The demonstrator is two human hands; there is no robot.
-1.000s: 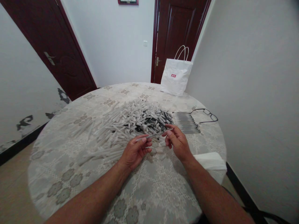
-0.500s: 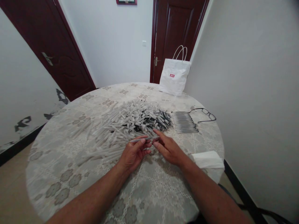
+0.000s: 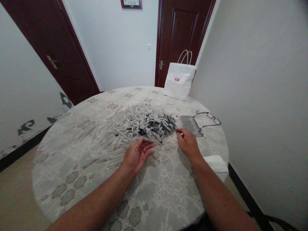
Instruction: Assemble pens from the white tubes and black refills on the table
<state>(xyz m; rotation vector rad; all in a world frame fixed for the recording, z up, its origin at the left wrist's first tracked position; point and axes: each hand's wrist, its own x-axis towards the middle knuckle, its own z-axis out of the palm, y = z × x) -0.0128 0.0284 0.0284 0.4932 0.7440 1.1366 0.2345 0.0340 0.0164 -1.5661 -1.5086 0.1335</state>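
Palm up, my left hand [image 3: 137, 155] is at the front edge of a heap of loose pen parts. A slim grey pen [image 3: 148, 140] lies between its thumb and forefinger, the other fingers loosely curled. My right hand [image 3: 189, 142] is apart from it, to the right of the heap, with thumb and fingertips pinched together; whatever they hold, if anything, is too small to make out. The heap mixes pale translucent tubes [image 3: 110, 138], short whitish caps [image 3: 141, 114] and dark, black-tipped pieces [image 3: 168, 123]. Just beyond my right hand lies a neat row of grey pens [image 3: 187, 122].
Dark-framed glasses [image 3: 213, 120] lie right of the row. A white paper bag [image 3: 180, 80] stands at the table's back edge. A folded white cloth or tissue [image 3: 216, 163] is beside my right forearm. A patterned cloth covers the round table [image 3: 163, 192].
My right hand moved left to the pen by my left hand, then back right towards the heap's right end. My left hand keeps the pen and has turned palm up more.
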